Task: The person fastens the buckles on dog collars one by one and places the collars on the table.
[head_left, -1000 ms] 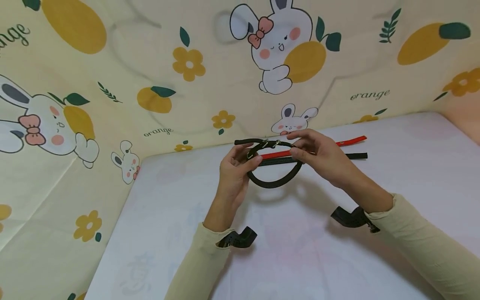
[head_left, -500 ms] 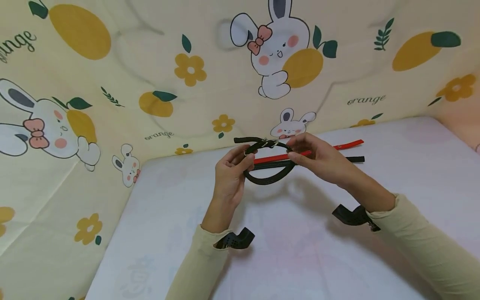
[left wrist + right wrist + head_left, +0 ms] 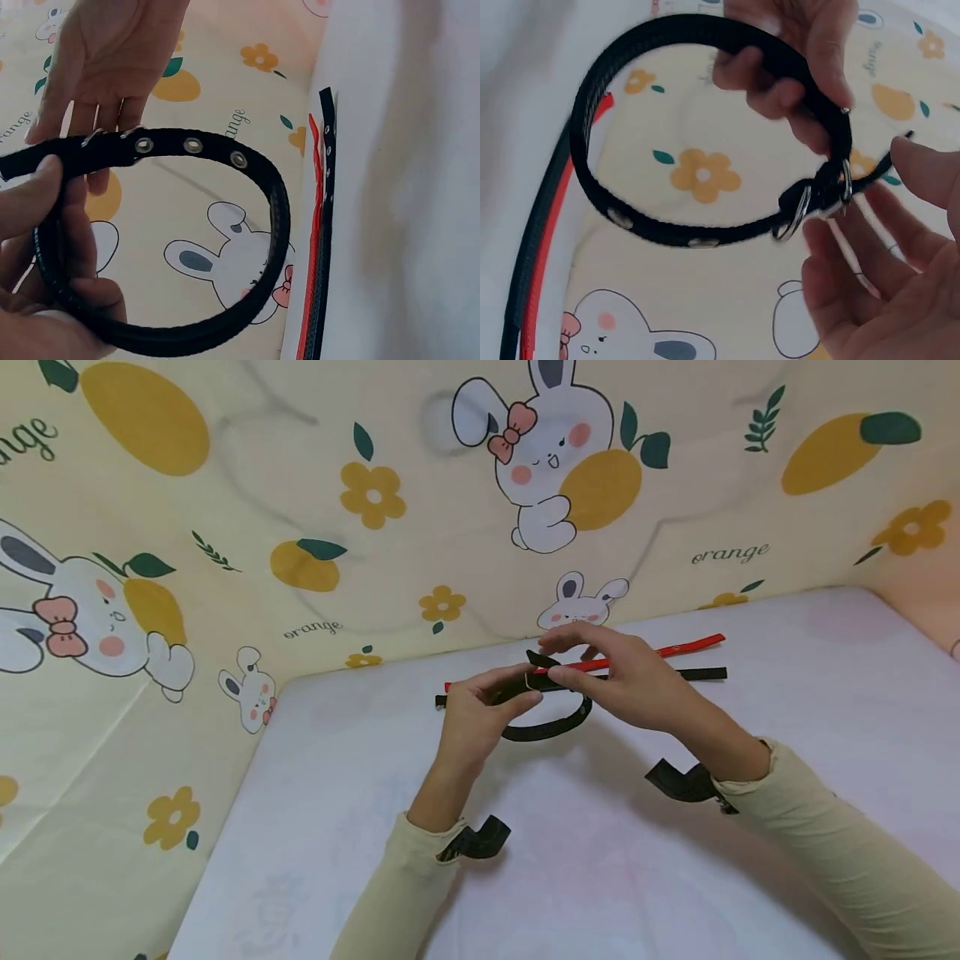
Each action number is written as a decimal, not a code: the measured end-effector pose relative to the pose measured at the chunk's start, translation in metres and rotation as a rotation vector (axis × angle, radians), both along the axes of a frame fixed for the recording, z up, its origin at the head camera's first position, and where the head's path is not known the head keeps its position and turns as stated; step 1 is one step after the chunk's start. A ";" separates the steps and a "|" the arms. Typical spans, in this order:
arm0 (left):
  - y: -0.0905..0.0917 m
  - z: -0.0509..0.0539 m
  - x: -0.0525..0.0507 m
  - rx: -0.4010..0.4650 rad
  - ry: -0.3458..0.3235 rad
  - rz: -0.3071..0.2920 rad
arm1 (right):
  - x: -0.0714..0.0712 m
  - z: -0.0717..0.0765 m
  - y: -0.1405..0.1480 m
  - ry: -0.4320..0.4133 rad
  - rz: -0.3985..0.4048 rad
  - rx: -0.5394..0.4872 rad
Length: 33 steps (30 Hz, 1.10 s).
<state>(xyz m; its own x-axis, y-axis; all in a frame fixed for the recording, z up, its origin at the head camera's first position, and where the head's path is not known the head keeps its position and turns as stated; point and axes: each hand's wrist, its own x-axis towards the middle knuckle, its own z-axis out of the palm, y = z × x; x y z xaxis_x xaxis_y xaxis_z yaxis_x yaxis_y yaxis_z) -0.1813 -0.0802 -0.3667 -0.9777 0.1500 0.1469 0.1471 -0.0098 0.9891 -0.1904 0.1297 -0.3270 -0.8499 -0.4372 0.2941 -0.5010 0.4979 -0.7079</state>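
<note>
A black collar (image 3: pixel 551 731), fastened in a loop, is held above the table between both hands. My left hand (image 3: pixel 480 714) grips its band, thumb on one side and fingers curled round the other. In the left wrist view, metal eyelets (image 3: pixel 193 145) line the band. The right wrist view shows the metal buckle (image 3: pixel 799 214) and the strap's free end (image 3: pixel 885 165) sticking out past it. My right hand (image 3: pixel 630 681) is at the buckle side, its fingers loosely extended by the buckle and its thumb near the free end. Nothing looks pinched in it.
Behind the collar, a red strap (image 3: pixel 693 646) and another black strap (image 3: pixel 705 674) lie side by side on the white table (image 3: pixel 570 852). A cloth backdrop (image 3: pixel 420 552) printed with rabbits and oranges rises along the table's far and left edges.
The collar has turned, so its free end, earlier pointing left above my left hand, now sits beside my right thumb. My left hand has shifted slightly right, my right hand slightly left.
</note>
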 end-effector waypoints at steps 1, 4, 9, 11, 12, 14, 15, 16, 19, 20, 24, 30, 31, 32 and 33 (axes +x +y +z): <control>0.000 0.000 0.000 -0.010 0.000 -0.012 | 0.001 -0.001 -0.001 -0.001 0.002 0.002; 0.000 0.001 0.000 -0.018 -0.018 -0.004 | 0.001 -0.003 -0.002 0.020 -0.003 -0.022; 0.000 0.001 -0.002 0.038 -0.093 0.080 | -0.001 -0.003 -0.001 0.035 -0.015 -0.053; 0.000 0.000 -0.002 0.056 -0.110 0.098 | -0.002 -0.002 0.000 0.030 -0.017 -0.057; 0.000 0.000 -0.002 0.062 -0.119 0.105 | -0.002 -0.001 0.001 0.022 -0.020 -0.059; 0.001 0.000 -0.001 0.083 -0.140 0.107 | -0.001 0.002 0.003 0.004 -0.043 -0.045; 0.001 0.000 -0.001 0.094 -0.152 0.107 | 0.000 0.003 0.004 -0.001 -0.061 -0.031; 0.002 0.000 -0.001 0.106 -0.164 0.104 | 0.001 0.004 0.006 -0.004 -0.080 -0.014; 0.004 -0.002 -0.002 0.149 -0.193 0.095 | 0.002 0.007 0.010 -0.005 -0.119 0.050; 0.005 -0.002 -0.002 0.159 -0.198 0.095 | 0.002 0.007 0.011 -0.003 -0.122 0.068; 0.006 -0.001 -0.002 0.183 -0.213 0.102 | 0.000 0.006 0.012 -0.004 -0.087 0.100; 0.007 0.003 0.002 0.197 -0.218 0.112 | 0.003 0.002 0.006 0.017 -0.050 0.132; 0.007 0.004 0.003 0.192 -0.213 0.117 | 0.004 0.002 0.006 0.032 -0.042 0.144; 0.008 0.006 0.003 0.185 -0.206 0.121 | 0.005 0.002 0.005 0.048 -0.035 0.155; 0.008 0.007 0.004 0.178 -0.198 0.125 | 0.005 0.002 0.004 0.061 -0.029 0.165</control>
